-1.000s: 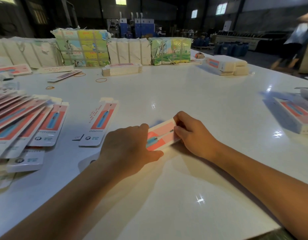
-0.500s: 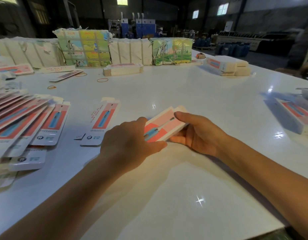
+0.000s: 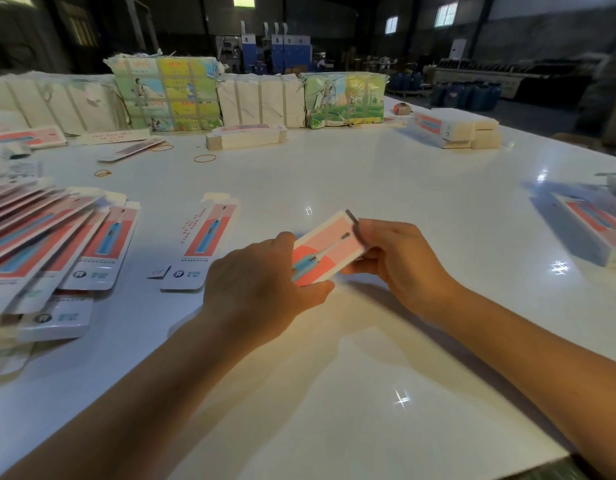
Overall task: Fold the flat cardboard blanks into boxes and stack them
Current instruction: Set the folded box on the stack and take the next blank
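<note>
A pink and white box point(image 3: 329, 245) with a blue toothbrush print is held above the white table point(image 3: 368, 174), raised into a box shape. My left hand point(image 3: 261, 282) grips its near end, thumb under it. My right hand point(image 3: 400, 258) holds the far end, fingers curled at the end flap. One flat blank point(image 3: 204, 240) lies left of my hands. A fanned pile of flat blanks point(image 3: 47, 244) covers the left side. Folded boxes point(image 3: 597, 223) lie at the right edge.
Wrapped bundles point(image 3: 168, 95) line the table's back edge. A low stack of blanks point(image 3: 246, 136) and white boxes point(image 3: 455, 128) sit in front of them. Rubber bands point(image 3: 205, 158) lie loose at the back left. The table's near edge runs bottom right.
The box has been lifted off the table and tilted up. My right hand has moved from pressing on its far end to holding that end at the flap.
</note>
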